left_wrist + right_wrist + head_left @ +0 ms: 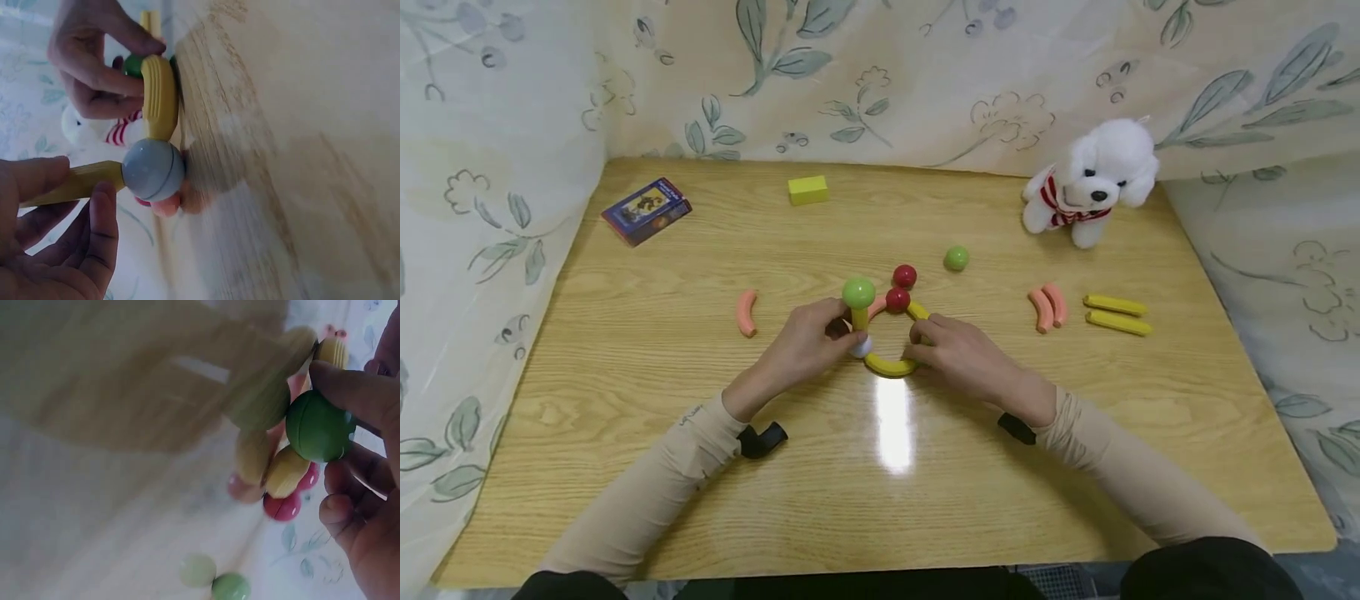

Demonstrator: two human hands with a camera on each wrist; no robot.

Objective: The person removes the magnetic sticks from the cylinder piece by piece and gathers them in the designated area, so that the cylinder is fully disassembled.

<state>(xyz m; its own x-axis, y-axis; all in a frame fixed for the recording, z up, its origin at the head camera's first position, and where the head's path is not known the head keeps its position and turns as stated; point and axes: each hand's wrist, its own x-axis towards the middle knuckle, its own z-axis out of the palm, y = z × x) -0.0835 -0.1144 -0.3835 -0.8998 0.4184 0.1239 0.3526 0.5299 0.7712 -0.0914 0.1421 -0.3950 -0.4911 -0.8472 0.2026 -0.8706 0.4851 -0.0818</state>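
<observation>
My left hand [811, 340] pinches an upright yellow stick [859, 320] between thumb and fingers. A light green ball [858, 292] tops the stick, and a white ball [153, 172] is at its foot. My right hand [962, 354] pinches a darker green ball [320, 427], mostly hidden by the fingers in the head view. These balls belong to a ring on the table. A curved yellow stick [889, 367] runs along the ring's near side, between the white ball and my right fingers. Another yellow stick [917, 310], a red ball [897, 300] and a pink curved stick [877, 307] form its far side.
Behind the ring lie a second red ball [905, 276] and a green ball [957, 258]. Pink curved sticks [1043, 310] and yellow sticks [1117, 323] lie right; one pink stick [746, 313] lies left. Farther back are a card box [647, 210], yellow block [808, 190] and plush dog [1093, 179].
</observation>
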